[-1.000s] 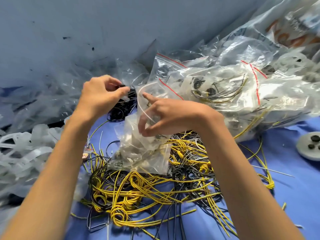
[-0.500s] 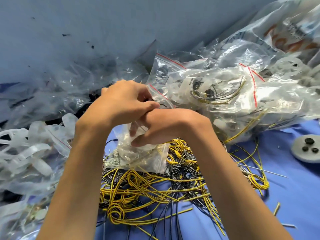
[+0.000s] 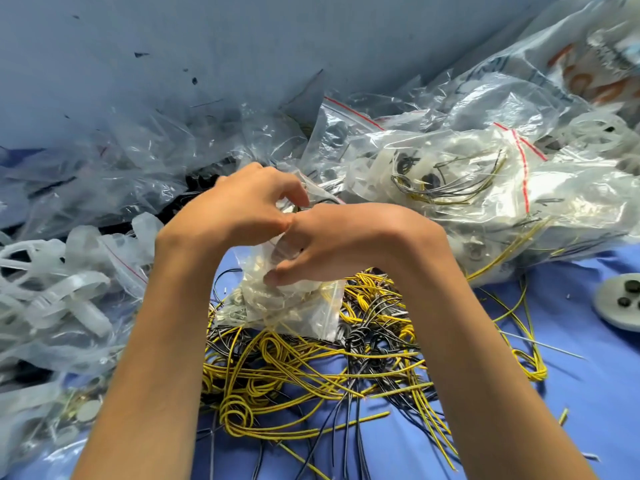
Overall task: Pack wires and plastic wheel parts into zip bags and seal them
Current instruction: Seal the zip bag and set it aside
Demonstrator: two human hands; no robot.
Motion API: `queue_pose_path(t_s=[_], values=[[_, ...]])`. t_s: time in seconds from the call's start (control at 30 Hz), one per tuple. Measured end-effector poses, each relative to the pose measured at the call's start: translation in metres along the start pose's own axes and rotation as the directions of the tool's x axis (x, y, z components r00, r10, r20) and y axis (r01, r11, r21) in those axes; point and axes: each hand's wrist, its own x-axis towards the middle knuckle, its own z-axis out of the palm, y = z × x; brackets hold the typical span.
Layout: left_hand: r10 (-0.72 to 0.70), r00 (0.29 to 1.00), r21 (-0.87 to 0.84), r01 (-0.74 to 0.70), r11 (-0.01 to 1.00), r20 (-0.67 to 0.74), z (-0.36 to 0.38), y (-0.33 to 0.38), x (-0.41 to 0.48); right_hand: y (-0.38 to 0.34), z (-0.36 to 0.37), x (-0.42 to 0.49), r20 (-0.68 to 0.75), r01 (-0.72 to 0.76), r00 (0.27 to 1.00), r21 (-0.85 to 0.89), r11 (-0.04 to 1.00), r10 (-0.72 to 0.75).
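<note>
Hands, 2, bare, meeting at the mouth of a small zip bag: left hand (image 3: 242, 206) with fingers curled and thumb pinching the bag's upper edge; right hand (image 3: 346, 244) touching the left at the thumb, its fingers curled down over the bag's front and gripping it. Small zip bag (image 3: 301, 310), clear, holding pale plastic pieces and some wire, its lower corner resting on the near-back part of the wire pile. Wire pile (image 3: 311, 368), yellow and black strands, looped and tangled, lying on the blue table cover (image 3: 571, 393) between the 2 forearms. Filled zip bags (image 3: 467, 181), red-striped at the seal, heaped behind and to the right of the wire pile, with white wheel parts and wires visible inside. White disc (image 3: 620, 306) with dark round pieces on it, well to the right of the wire pile, cut by the frame edge. Translucent plastic strips (image 3: 62, 292), loose heap, left of the wire pile. Crumpled clear bags (image 3: 138, 161), behind and left of the wire pile, against the blue wall (image 3: 207, 46).
</note>
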Motion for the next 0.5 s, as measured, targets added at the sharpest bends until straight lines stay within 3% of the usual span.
queue_pose_path(t_s=[0.17, 0.23, 0.37, 0.43, 0.5], values=[[0.079, 0.938, -0.053, -0.065, 0.996, 0.336, 0.0, -0.005, -0.005, 0.013, -0.008, -0.01, -0.006, -0.004, 1.0, 0.053, 0.999, 0.005], [0.083, 0.922, -0.057, -0.066, 0.996, 0.378, 0.0, -0.007, -0.005, 0.02, -0.01, -0.014, -0.032, -0.017, 0.999, 0.088, 0.996, 0.02], [0.115, 0.941, -0.172, -0.062, 0.983, 0.318, -0.004, -0.016, -0.006, 0.035, -0.013, -0.02, -0.052, -0.036, 0.998, 0.162, 0.986, 0.045], [0.129, 0.97, -0.352, -0.05, 0.935, 0.206, -0.007, -0.025, -0.01, 0.041, -0.013, -0.021, -0.048, -0.05, 0.997, 0.189, 0.981, 0.06], [0.061, 0.998, -0.583, -0.037, 0.812, 0.021, -0.006, -0.035, -0.011, 0.046, -0.014, -0.022, -0.048, -0.056, 0.997, 0.22, 0.974, 0.068]])
